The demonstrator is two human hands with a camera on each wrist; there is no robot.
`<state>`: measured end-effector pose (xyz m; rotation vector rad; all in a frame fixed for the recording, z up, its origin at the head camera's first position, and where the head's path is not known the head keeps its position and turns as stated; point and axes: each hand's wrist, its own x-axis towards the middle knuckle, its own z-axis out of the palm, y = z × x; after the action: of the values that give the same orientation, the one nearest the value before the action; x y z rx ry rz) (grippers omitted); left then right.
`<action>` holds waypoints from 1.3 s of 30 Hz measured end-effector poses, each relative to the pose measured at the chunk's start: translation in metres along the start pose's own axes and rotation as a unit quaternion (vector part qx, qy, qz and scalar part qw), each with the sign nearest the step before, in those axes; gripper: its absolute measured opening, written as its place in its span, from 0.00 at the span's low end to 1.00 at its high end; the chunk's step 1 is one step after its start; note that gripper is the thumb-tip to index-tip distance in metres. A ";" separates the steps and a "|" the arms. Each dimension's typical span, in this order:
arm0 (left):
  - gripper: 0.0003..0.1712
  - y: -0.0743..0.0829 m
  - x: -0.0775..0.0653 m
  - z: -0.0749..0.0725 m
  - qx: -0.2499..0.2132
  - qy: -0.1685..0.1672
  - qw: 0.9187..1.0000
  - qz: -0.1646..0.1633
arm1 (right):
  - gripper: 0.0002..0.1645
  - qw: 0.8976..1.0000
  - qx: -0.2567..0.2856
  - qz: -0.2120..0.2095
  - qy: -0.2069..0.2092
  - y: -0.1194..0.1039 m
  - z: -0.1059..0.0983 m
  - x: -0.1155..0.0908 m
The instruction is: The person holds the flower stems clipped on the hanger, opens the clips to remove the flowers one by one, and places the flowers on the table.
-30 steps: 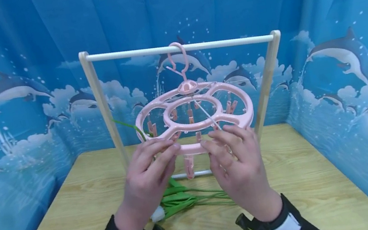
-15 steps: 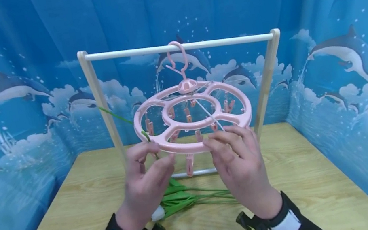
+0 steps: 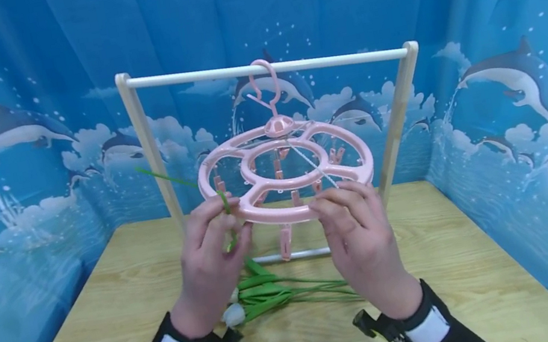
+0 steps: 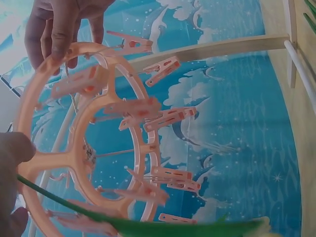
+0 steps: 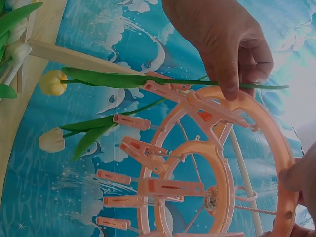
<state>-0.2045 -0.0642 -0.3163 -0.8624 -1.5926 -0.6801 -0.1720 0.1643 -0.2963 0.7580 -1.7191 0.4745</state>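
Note:
A pink round clip hanger (image 3: 278,214) with several clothespins (image 3: 285,242) hangs by its hook from a rack's bar. My left hand (image 3: 210,264) is at the front left of its rim, pinching the green stem of a yellow artificial tulip (image 5: 52,83) against the ring. This tulip's head points down below the ring, beside a clothespin (image 5: 173,94). A white tulip (image 5: 52,139) also hangs head down on that side, its stem running up behind a clothespin. My right hand (image 3: 363,241) grips the front right of the rim with thumb and fingers.
The rack has wooden side posts (image 3: 396,113) and a white top bar (image 3: 191,77). More white tulips (image 3: 234,314) with green stems lie on the wooden table (image 3: 167,312) below the hanger. A blue dolphin curtain (image 3: 33,177) surrounds the table.
The hanger has turned slightly, its front clothespin shifting right. One stem at the left has swung farther outward, and the stem in my left hand has come up over the rim. My right hand has moved slightly right.

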 end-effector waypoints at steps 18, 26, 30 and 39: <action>0.04 0.005 0.000 -0.003 0.019 -0.014 1.000 0.011 | 0.14 0.999 -0.024 -0.020 0.001 0.000 -0.003 0.000; 0.04 0.014 -0.001 -0.001 0.038 -0.022 0.999 0.022 | 0.12 1.000 -0.017 -0.025 -0.003 -0.005 0.000 -0.001; 0.03 0.015 -0.002 0.002 0.041 -0.015 0.999 0.028 | 0.12 1.000 -0.017 -0.025 0.001 -0.005 0.001 -0.003; 0.04 0.013 -0.003 0.004 0.012 -0.013 1.000 0.023 | 0.11 1.000 -0.016 -0.015 -0.006 -0.001 -0.001 -0.002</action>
<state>-0.1961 -0.0542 -0.3201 -0.8902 -1.5976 -0.6179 -0.1698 0.1644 -0.2976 0.7640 -1.7208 0.4206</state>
